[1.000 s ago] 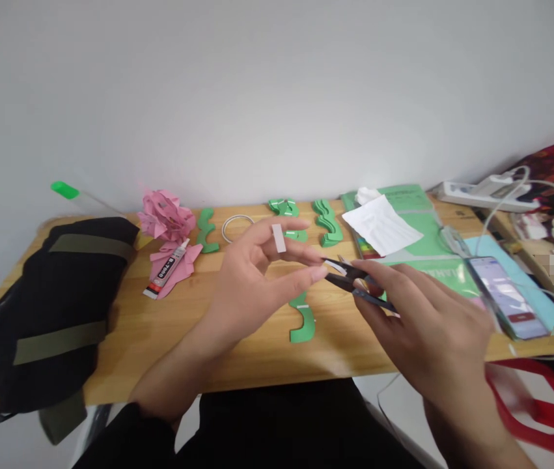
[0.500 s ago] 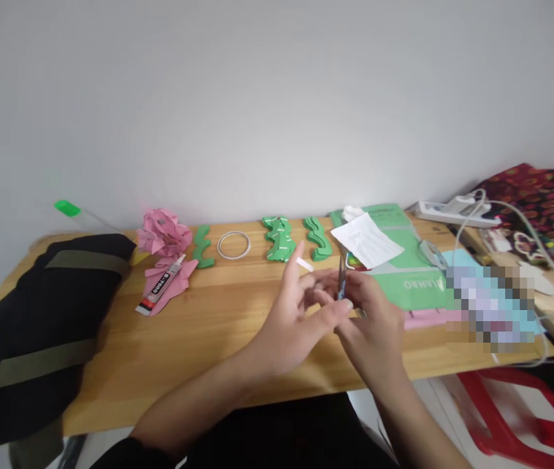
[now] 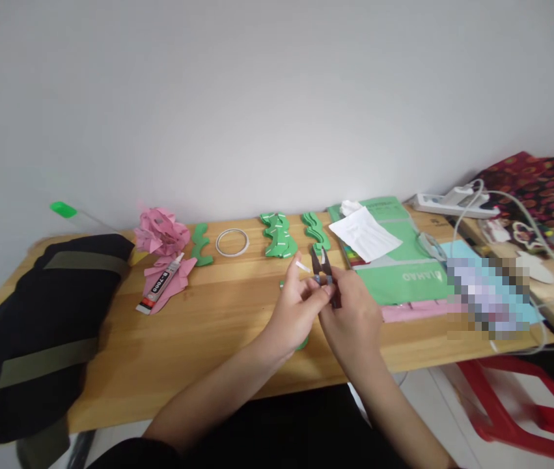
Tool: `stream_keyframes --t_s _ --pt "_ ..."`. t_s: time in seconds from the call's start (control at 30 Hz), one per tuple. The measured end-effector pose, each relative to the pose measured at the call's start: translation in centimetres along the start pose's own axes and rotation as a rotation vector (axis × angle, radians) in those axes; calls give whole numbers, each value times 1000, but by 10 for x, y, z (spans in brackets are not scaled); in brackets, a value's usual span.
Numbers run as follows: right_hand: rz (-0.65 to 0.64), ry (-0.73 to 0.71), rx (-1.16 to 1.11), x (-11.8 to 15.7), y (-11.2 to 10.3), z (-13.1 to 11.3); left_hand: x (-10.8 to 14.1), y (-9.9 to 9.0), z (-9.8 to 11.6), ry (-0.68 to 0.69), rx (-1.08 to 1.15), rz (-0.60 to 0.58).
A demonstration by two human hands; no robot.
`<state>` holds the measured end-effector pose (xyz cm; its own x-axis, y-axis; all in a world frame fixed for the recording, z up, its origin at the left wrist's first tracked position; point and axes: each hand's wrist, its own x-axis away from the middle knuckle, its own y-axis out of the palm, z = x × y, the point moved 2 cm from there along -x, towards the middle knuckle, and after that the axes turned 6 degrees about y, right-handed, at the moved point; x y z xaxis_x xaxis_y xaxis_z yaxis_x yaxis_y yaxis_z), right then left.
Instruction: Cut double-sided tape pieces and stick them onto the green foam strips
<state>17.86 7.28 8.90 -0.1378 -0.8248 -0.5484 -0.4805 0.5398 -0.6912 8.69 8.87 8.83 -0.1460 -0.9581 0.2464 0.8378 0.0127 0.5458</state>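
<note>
Small thread snips [image 3: 322, 266] point away from me, their two dark blades spread apart. My right hand [image 3: 355, 312] is closed around the handles. My left hand [image 3: 292, 314] presses its thumb and some fingers against the same snips, while its index finger sticks up. A narrow white strip [image 3: 303, 266] is at that fingertip, seemingly stuck to it. Under the left hand, part of a green wavy piece [image 3: 302, 344] shows on the table; the rest is covered. Beyond the hands lie a stack of green wavy pieces with white strips [image 3: 279, 238] and another green stack [image 3: 314, 229].
Left of the stacks lie a tape roll [image 3: 232, 243], a single green piece [image 3: 201, 246], pink paper [image 3: 162, 231] and a glue tube [image 3: 160, 284]. A black bag [image 3: 47, 319] covers the table's left end. Rightward are a white sheet [image 3: 365, 234], a green packet [image 3: 403, 283] and a power strip [image 3: 452, 205].
Both hands have moved slightly left, turning the snips so that their spread blades show beyond the fingers. The green piece beneath the left hand has come into sight.
</note>
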Motion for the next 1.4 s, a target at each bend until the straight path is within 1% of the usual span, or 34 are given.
stream_keyframes --t_s 0.13,0.2,0.23,0.3,0.37,0.43,0.5,0.53,0.6,0.63,0.7,0.83,1.0,1.07,1.2,1.27,1.4 --pt "-119 -36 -103 6 -3 1 -2 -6 -2 90 -116 -26" --pt "-179 -21 -168 5 -8 3 -3 -13 -3 176 -243 -41" --pt "-189 7 -214 3 -12 4 -2 -17 -3 245 -342 -42" --pt "-175 94 -358 -2 -21 7 -1 -25 -1 456 -596 -22" --pt "-147 206 -559 -8 -30 9 1 -31 3 726 -862 -14" --pt "-142 306 -727 -13 -35 7 2 -33 7 981 -1058 -39" --pt "-166 371 -843 -13 -37 3 3 -33 11 1186 -1175 -66" --pt "-179 387 -884 -13 -38 0 4 -33 13 1270 -1211 -60" --pt "-186 412 -929 -10 -39 -4 5 -33 16 1398 -1255 -21" --pt "-180 423 -930 -8 -40 -5 6 -33 17 1437 -1267 -5" --pt "-163 440 -902 -5 -42 -6 6 -33 18 1452 -1272 8" --pt "-146 407 -853 -3 -47 -6 6 -36 18 1376 -1221 11" --pt "-142 372 -843 -3 -49 -5 8 -32 20 1442 -1253 4" --pt "-144 378 -863 -2 -48 -4 6 -30 22 1369 -1247 4" --pt "-136 385 -860 0 -48 -2 2 -29 26 1132 -1179 11" --pt "-137 385 -840 0 -49 -1 2 -28 27 1067 -1134 -1" --pt "-159 373 -806 1 -49 0 1 -27 28 981 -1101 -30"
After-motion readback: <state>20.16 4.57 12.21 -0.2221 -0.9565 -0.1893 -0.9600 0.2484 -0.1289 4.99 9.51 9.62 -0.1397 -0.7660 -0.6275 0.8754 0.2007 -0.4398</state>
